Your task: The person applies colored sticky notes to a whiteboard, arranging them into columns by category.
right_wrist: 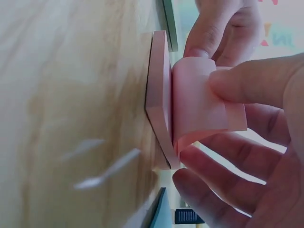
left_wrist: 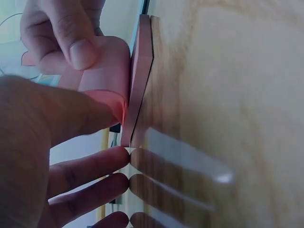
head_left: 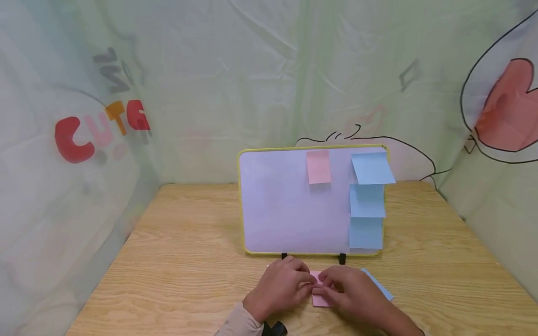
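A pink sticky note pad (right_wrist: 156, 85) lies flat on the table, in front of the whiteboard. Its top note (right_wrist: 197, 95) is bent up into a curl and stays joined to the pad along one side. My right hand (head_left: 357, 291) pinches the raised end of this note, thumb pressing the curl in the right wrist view. From the other side my left hand (head_left: 286, 284) has its thumb (left_wrist: 90, 114) at the open end of the curl. Its lower fingers (left_wrist: 95, 171) reach the tabletop beside the pad; its index finger is hidden behind the thumb in the left wrist view.
A yellow-framed whiteboard (head_left: 290, 205) stands on black feet behind the hands. It bears a pink note (head_left: 318, 167) near its top and three blue notes (head_left: 367, 200) down its right side. A blue pad (head_left: 378, 284) lies right of my right hand. Printed sheeting (head_left: 222, 93) surrounds the table.
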Tool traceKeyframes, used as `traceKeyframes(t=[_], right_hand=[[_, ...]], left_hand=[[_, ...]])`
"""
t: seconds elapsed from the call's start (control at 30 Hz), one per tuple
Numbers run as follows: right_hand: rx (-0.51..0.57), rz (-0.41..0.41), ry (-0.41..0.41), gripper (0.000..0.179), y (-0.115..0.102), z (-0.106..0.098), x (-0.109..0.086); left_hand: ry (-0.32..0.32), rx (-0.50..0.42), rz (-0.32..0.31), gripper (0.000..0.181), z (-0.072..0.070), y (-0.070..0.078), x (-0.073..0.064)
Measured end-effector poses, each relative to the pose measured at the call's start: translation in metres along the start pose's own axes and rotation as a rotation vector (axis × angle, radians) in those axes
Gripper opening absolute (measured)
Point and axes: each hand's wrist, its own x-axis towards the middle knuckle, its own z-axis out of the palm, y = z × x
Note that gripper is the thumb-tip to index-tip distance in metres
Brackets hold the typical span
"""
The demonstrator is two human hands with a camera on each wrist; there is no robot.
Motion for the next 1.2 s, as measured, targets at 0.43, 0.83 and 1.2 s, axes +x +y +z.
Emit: traceKeyframes(t=[0.43,0.83,1.2], right_hand=[[0.202,0.081,-0.044,0.008,0.002,-0.005,0.001],[0.058,0.205,-0.009,0.013,0.000,0.001,0.004],[0.153,0.301,0.037,0.013,0.001,-0.001,0.005]], left_hand=[[0.022,0.023,-0.033,0.014,0.002,0.002,0.002],[0.005,0.035,-0.114,0.014,0.005,0.009,0.003],[-0.012,0.055,-0.162,0.027,0.007,0.011,0.002]])
